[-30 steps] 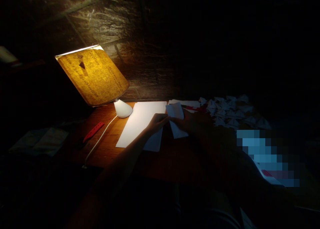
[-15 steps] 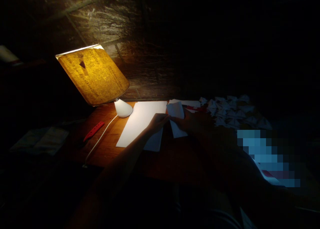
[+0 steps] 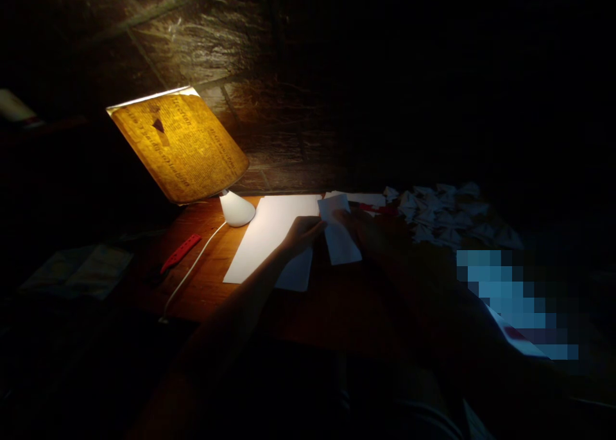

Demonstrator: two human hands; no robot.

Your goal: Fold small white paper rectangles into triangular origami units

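Note:
A narrow strip of white paper, which looks folded, is held upright between my two hands. My left hand pinches its left edge, fingers closed. On its right side, my right hand grips the paper with the thumb on its face; most of those fingers are lost in shadow. Beneath my left hand and forearm lies a stack of white sheets on the wooden table.
A lit lamp with a printed shade stands left of the sheets, its white cord trailing forward. Near it lies a red cutter-like tool. Several folded white paper pieces are heaped at right, beside a red object. A stone wall rises behind.
My right hand has shifted up along the paper, its thumb now on the face. The left hand has drawn slightly back to the paper's left edge.

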